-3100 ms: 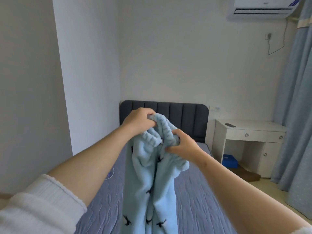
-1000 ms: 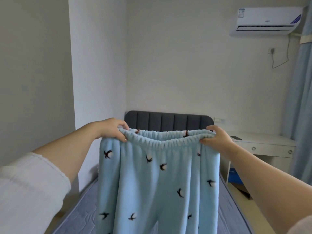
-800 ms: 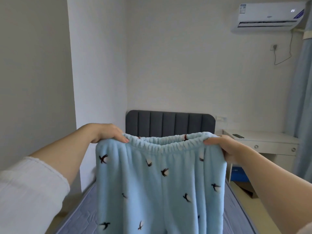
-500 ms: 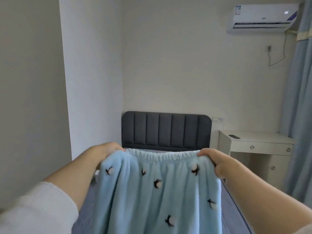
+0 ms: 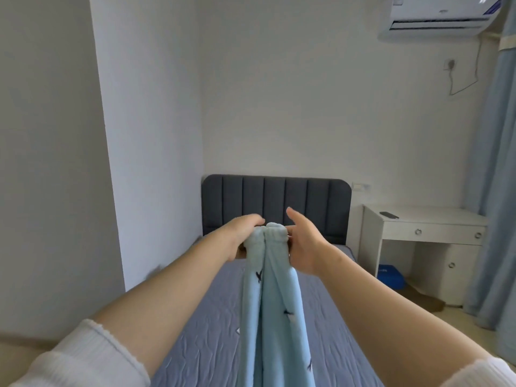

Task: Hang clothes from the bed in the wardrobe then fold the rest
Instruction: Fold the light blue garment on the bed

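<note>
Now the pants point(image 5: 268, 277), just held wide, hang folded in half mid-frame over the bed point(image 5: 201, 353). The left hand point(image 5: 241, 233) grips the top; the right hand point(image 5: 305, 247) touches it, thumb up, grip hidden. Folding looks started.

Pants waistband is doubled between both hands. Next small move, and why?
Probably close the right hand on the waistband. Its thumb stands clear of the fabric, so only the left hand grips the doubled pants. With both hands holding, they could be lowered flat onto the bed for folding.
</note>
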A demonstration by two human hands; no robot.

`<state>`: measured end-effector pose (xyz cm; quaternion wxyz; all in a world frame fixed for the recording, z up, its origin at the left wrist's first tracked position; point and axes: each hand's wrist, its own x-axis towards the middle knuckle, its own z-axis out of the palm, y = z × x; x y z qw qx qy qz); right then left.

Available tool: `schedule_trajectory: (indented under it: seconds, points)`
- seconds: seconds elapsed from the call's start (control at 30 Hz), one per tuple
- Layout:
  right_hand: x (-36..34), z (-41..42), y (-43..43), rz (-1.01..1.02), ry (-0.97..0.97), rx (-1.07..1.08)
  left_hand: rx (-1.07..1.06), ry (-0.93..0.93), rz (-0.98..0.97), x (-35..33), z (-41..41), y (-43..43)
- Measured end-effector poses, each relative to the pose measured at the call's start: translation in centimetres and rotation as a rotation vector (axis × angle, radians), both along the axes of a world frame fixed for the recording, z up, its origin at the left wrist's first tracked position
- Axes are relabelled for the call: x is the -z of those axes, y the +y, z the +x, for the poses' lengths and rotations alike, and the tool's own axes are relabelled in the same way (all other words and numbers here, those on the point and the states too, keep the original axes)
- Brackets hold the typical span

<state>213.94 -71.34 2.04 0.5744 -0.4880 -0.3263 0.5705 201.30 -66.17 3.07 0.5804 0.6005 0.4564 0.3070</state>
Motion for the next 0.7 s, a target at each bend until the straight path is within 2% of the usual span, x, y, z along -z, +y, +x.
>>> schedule_trajectory:
  seconds: [0.1,0.17,0.23,0.27,0.3,0.4,0.43,0.5,0.57,0.67,0.7]
  points:
    - [-0.6,0.2,-0.7,0.036,-0.028,-0.112,0.123,0.089,0.172,0.0,-0.5,0.3]
    - [-1.0,-0.2,-1.4,0.088,0.001,-0.187,0.097,0.198,0.300,0.2,-0.6,0.2]
    - [-1.6,-0.7,-1.8,0.157,0.024,-0.158,0.041,0.211,0.402,0.0,-0.9,0.4]
    - [-1.6,-0.7,-1.8,0.199,-0.042,-0.092,0.016,0.189,0.440,-0.3,-1.2,0.3]
    - [-1.6,-0.6,-1.7,0.234,-0.192,0.003,-0.002,0.167,0.473,-0.6,-1.5,0.2]
    - [-1.0,-0.2,-1.4,0.279,-0.863,0.231,0.015,0.088,0.520,-1.7,-2.4,-0.4]
    - [-0.7,-0.1,-1.4,0.259,-1.026,0.222,0.058,0.062,0.528,-2.1,-2.7,-0.7]
    - [-0.1,0.3,-1.5,0.181,-1.206,0.193,0.124,0.024,0.548,-3.1,-3.6,-1.2]
    - [0.2,1.1,-1.7,0.154,-1.190,0.137,0.166,0.010,0.572,-4.0,-4.6,-1.5]
    - [0.2,2.0,-2.4,0.156,-0.933,-0.110,0.227,0.052,0.597,-4.8,-5.8,-1.8]
    - [0.2,2.1,-2.7,0.130,-0.911,-0.159,0.236,0.091,0.608,-4.9,-6.1,-1.9]
